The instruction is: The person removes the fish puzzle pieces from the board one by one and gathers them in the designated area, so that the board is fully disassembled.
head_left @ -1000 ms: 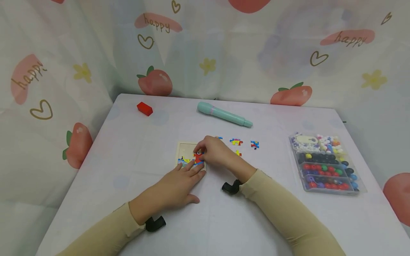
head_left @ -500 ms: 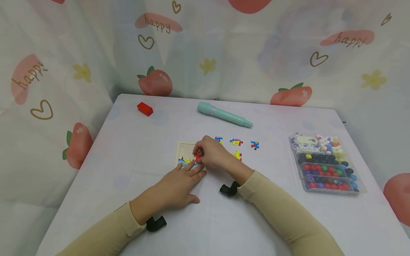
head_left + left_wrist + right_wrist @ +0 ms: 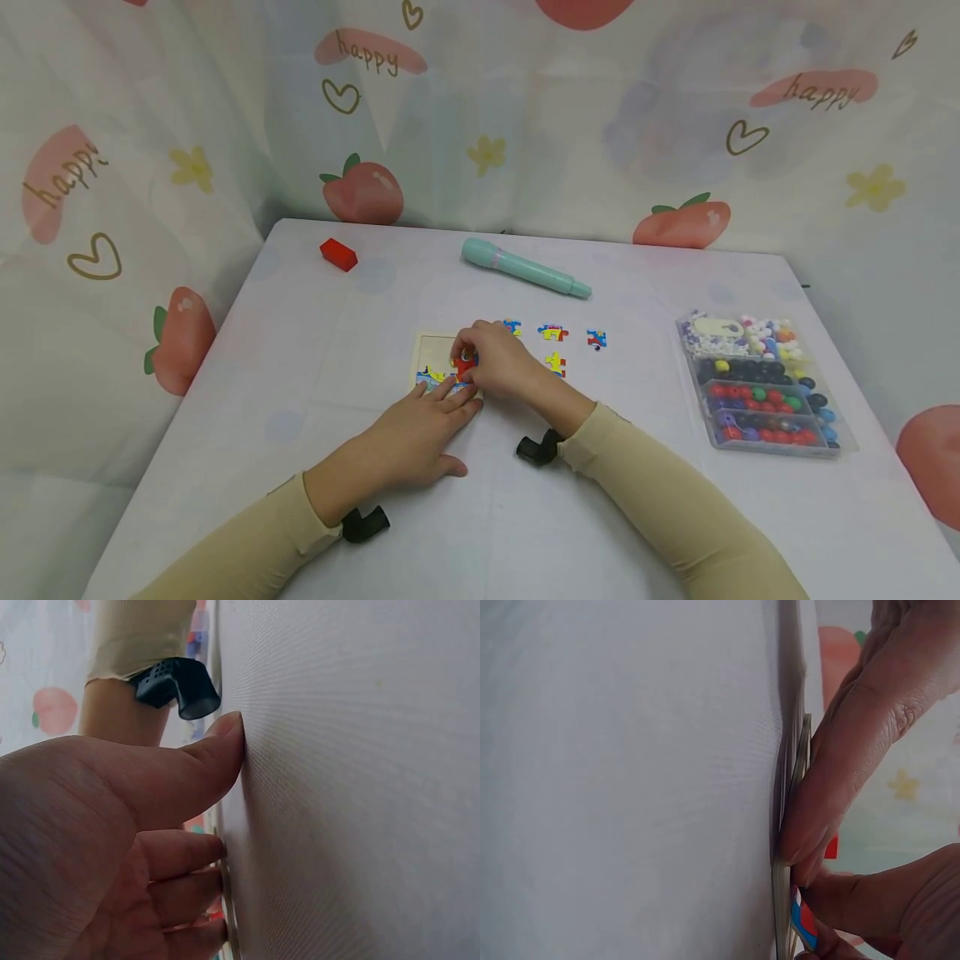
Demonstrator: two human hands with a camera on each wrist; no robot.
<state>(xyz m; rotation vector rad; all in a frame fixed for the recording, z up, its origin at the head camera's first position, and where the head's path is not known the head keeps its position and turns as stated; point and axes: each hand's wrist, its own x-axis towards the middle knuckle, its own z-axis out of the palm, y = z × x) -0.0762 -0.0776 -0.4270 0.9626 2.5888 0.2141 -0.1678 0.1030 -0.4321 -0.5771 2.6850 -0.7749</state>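
desk (image 3: 300, 358): the tray (image 3: 437, 345) is placed near its middle, well apart from the far, left and right edges.
bead box (image 3: 771, 404): set toward the desk's right edge, well apart from the tray.
left grip (image 3: 416, 440): nothing is grasped; the fingers are laid out straight, their tips over the tray's near edge.
right grip (image 3: 501, 360): the red piece (image 3: 462, 367) is pinched between thumb and fingertip at the tray's right side; the tray's far right corner is covered by this hand.
tray: a picture strip (image 3: 433, 377) is seen along its near edge; bare wood is shown toward its far left corner.
loose pieces (image 3: 553, 333): four are seen right of the tray, three in a row toward the desk's far edge, one nearer.
red piece: found at the right grip's fingertips, to its left, right of the tray's middle; the left grip is close on the near side, but the right is nearer. its long axis cannot be told, the outline being partly covered by fingers.
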